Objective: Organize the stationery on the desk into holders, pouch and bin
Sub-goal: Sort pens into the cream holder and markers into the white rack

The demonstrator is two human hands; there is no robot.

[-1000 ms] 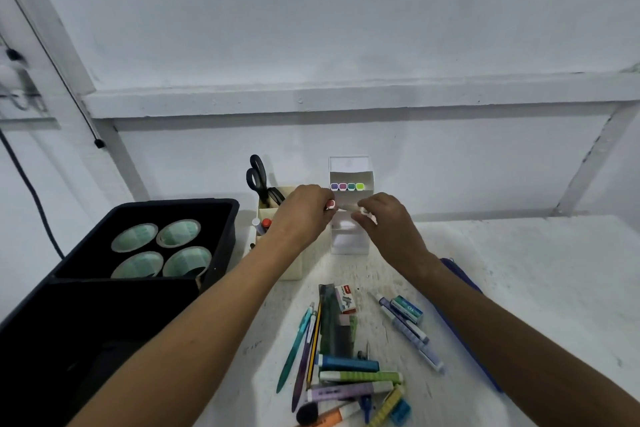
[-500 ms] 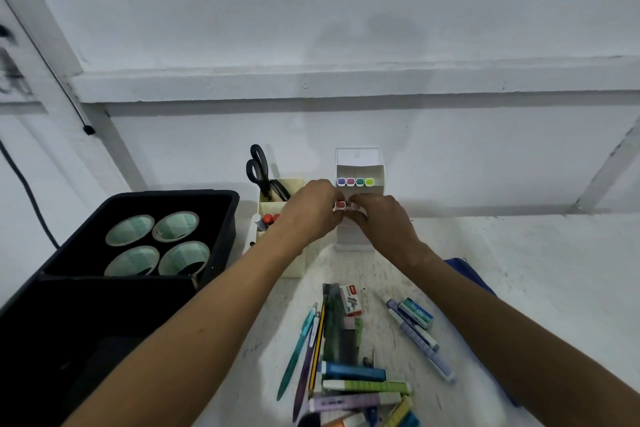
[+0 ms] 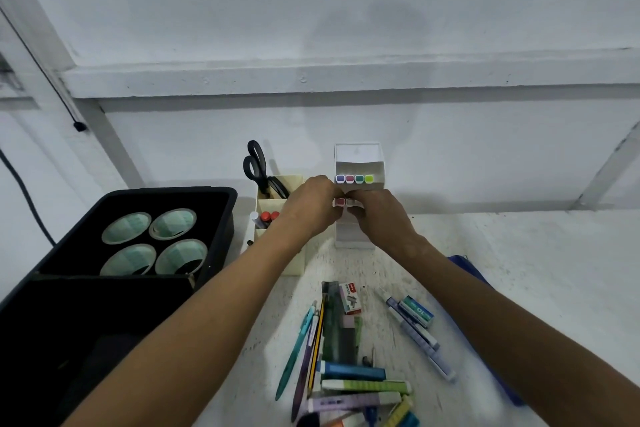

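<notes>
Both hands, left (image 3: 309,205) and right (image 3: 378,215), pinch small markers (image 3: 340,201) at the white holder (image 3: 359,163) on the far desk (image 3: 519,271).

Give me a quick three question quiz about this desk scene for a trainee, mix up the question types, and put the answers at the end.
1. True or false: the black scissors stand handles-up in the cream holder.
2. How many tape rolls lie in the black bin?
   A. two  B. four  C. six
3. Fill in: both hands, left and right, meet at the second tier of the white tiered holder, just below a row of ____ coloured highlighter caps.

Key: 1 true; 2 B; 3 four
</notes>
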